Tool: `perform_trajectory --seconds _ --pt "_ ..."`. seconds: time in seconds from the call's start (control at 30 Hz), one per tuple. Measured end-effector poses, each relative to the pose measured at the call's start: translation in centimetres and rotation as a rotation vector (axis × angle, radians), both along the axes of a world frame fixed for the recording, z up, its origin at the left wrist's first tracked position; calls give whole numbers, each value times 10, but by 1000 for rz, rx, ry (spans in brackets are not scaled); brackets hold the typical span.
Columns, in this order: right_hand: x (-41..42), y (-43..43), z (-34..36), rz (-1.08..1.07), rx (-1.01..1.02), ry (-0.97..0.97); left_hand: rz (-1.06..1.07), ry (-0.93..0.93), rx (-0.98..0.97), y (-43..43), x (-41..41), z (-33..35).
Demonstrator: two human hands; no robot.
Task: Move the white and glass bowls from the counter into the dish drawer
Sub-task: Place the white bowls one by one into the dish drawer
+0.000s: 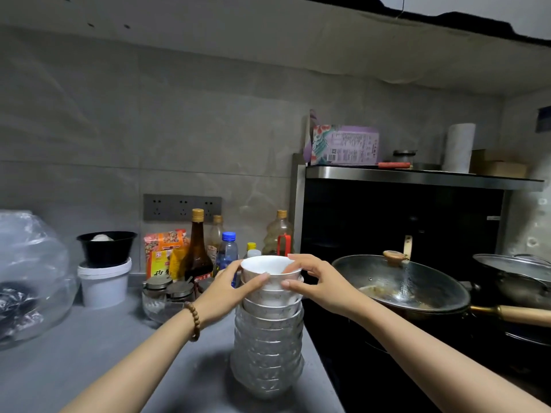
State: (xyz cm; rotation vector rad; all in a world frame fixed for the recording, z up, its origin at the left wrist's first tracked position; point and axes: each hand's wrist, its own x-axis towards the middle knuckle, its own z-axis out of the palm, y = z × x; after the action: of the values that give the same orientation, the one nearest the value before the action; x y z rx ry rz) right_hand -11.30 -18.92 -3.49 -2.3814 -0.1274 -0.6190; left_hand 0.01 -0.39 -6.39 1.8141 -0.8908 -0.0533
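A tall stack (268, 332) of nested bowls stands low in the middle of the frame, on the grey desk (89, 353) close to its right edge. The upper bowls are white, the lower ones patterned glass. Both hands are at the top of it. The left hand (235, 289) wraps the left side of the top bowl (269, 268), thumb across the near wall and fingers round the back. The right hand (313, 281) grasps the right side of the same bowl, fingers over the rim and thumb on the near wall. Whether the grip also takes in the second bowl down is hard to tell, since the fingers cover that seam. The drawer is not in view.

The step in hand looks like lifting white bowls off the stack. To do it well, raise them straight up, so the rest is not dragged sideways; the stack is high and narrow and sits near the desk's edge, with the dark stove (387, 222) and a lidded wok (399, 284) just to the right. Keep pressure even on both sides and the rim level. If the bowl below clings, a slight twist should free it. A crowd of bottles (208, 248) and jars stands just behind, so the lift should come toward the person rather than away.
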Motion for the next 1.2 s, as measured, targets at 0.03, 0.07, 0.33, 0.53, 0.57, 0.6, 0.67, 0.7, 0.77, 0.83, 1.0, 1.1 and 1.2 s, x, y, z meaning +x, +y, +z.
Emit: perform_trajectory --seconds 0.03,0.07,0.33,0.53,0.57,0.6,0.67,0.7,0.77,0.83,1.0,1.1,1.2 --pt "1 2 0 6 3 -4 -3 6 -7 -1 0 -1" --pt "1 3 0 11 11 -8 -9 18 -18 -1 1 -1" --pt "-3 10 0 2 69 -111 -53 42 -175 -6 -4 4" --pt "-21 9 18 45 195 -300 -138 -2 -371 -13 -37 34" --pt "-28 10 23 68 244 -312 -159 -9 -394 -16 -43 39" --pt "-35 9 28 100 304 -319 -179 -9 -416 -20 -51 43" --pt "-57 8 37 140 398 -339 -228 1 -461 -29 -70 51" --pt "-67 5 39 145 435 -344 -262 16 -479 -34 -80 53" --pt "-91 -1 39 133 507 -325 -353 84 -520 -48 -101 54" --pt "-115 -12 34 94 541 -285 -420 160 -540 -64 -121 52" --pt "-182 -53 6 -38 481 -167 -512 281 -484 -108 -169 23" --pt "-223 -77 -20 -114 462 -91 -552 379 -374 -136 -196 -7" --pt "-262 -99 -49 -188 446 -13 -595 449 -234 -163 -225 -38"
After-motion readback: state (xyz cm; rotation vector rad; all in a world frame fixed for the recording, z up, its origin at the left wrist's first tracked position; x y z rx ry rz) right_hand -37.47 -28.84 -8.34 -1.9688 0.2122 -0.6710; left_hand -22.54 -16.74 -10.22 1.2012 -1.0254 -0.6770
